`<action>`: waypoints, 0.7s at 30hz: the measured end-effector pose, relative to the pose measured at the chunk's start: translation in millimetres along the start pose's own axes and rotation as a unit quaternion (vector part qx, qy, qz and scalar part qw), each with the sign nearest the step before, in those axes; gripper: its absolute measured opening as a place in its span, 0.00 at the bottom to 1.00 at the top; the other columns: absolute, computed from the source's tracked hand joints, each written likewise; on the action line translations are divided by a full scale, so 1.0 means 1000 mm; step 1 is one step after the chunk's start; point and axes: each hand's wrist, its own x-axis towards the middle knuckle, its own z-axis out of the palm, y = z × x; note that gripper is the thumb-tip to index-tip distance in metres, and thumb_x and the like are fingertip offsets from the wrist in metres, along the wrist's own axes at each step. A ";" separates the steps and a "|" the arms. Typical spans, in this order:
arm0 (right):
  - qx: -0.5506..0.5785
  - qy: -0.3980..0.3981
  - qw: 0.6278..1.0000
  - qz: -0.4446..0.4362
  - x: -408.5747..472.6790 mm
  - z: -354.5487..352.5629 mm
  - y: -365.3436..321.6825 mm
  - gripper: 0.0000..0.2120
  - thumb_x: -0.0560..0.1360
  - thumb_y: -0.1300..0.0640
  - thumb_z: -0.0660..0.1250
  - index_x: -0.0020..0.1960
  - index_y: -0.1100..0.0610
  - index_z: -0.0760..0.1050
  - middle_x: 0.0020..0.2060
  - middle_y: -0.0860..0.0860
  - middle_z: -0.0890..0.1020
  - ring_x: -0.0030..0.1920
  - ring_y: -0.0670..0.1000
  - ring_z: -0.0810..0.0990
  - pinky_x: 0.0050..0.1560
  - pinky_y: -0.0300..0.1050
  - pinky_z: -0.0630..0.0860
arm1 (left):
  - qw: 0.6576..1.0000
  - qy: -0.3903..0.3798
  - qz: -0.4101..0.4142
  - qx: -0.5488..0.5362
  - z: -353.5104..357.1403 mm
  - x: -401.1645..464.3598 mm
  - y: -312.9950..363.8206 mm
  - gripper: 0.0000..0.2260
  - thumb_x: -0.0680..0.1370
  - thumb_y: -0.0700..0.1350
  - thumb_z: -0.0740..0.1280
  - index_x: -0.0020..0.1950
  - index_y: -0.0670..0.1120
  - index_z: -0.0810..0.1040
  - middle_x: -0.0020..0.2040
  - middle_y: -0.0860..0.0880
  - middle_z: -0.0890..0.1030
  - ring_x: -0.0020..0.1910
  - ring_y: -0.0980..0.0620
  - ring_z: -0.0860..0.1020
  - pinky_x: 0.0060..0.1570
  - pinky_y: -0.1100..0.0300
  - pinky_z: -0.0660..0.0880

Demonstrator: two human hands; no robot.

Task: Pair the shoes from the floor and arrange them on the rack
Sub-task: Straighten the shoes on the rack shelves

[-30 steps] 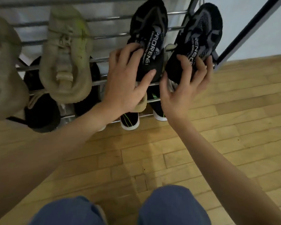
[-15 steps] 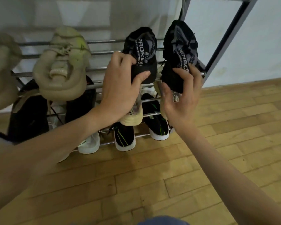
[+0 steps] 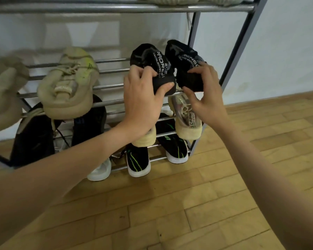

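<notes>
Head view: nearest, wooden floor (image 3: pixel 170 204) is crossed by two bare forearms. Further in, the left hand (image 3: pixel 141 101) is curled round the heel of the left black shoe (image 3: pixel 152 69), thumb pressed under its collar. Just beside it, the right black shoe (image 3: pixel 185 67) is gripped at the heel by the right hand (image 3: pixel 206 94). Both shoes are seen side by side on the rack (image 3: pixel 112 86) bars of the middle tier. Beige sneakers (image 3: pixel 69 83) are seen left; black-and-green shoes (image 3: pixel 138 161) sit on the bottom tier.
</notes>
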 end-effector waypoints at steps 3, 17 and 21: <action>-0.025 -0.017 0.999 -0.012 -0.002 -0.002 0.004 0.18 0.75 0.59 0.69 0.63 0.62 0.71 0.63 0.57 0.72 0.69 0.54 0.67 0.69 0.57 0.67 | 1.000 -0.022 -0.008 -0.004 -0.002 0.002 0.001 0.19 0.73 0.54 0.70 0.55 0.42 0.76 0.53 0.47 0.71 0.56 0.46 0.72 0.51 0.64 0.64; 0.044 -0.044 0.998 0.009 0.000 -0.014 0.015 0.20 0.74 0.60 0.69 0.65 0.60 0.71 0.68 0.57 0.69 0.74 0.55 0.63 0.71 0.53 0.67 | 0.997 -0.049 -0.008 -0.062 -0.008 0.007 0.010 0.15 0.71 0.50 0.74 0.52 0.44 0.77 0.44 0.55 0.75 0.40 0.62 0.72 0.40 0.79 0.67; 0.047 -0.039 0.997 0.038 -0.005 -0.011 0.012 0.26 0.75 0.64 0.63 0.72 0.57 0.66 0.74 0.57 0.60 0.77 0.56 0.54 0.76 0.56 0.57 | 0.997 -0.057 0.010 -0.053 -0.004 0.009 0.017 0.16 0.72 0.51 0.72 0.56 0.45 0.79 0.48 0.54 0.79 0.45 0.59 0.74 0.41 0.78 0.68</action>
